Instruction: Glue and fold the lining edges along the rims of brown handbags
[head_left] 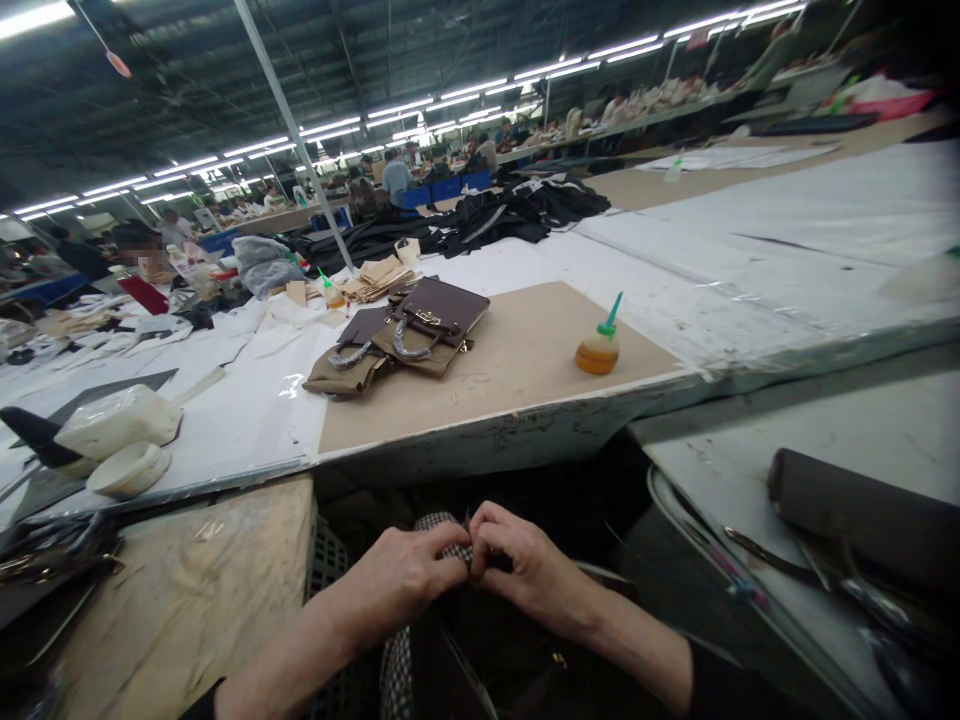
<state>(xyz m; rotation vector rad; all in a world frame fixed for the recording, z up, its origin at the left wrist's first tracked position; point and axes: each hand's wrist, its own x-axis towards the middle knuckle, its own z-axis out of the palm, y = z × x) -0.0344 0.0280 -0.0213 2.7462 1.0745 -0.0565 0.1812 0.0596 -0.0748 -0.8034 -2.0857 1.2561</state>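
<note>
My left hand [420, 570] and my right hand [521, 565] meet above my lap, below the table edge. Both are closed, with thumbs and fingertips pinched close together. Whatever lies between the fingertips is too small and hidden to make out. Black-and-white checked cloth [435, 522] shows right behind the left fingers and again lower down. Under the hands lies a dark item [517, 650] with a small gold-coloured fitting; its outline is lost in shadow.
Brown handbags [442, 310] with wrapped handles lie on a tan sheet [517, 370], near a glue bottle [598, 352] with a green nozzle. At left are a white tub [129, 470] and a wooden board [187, 600]. A dark roll [855, 510] rests at right. Several people work far back.
</note>
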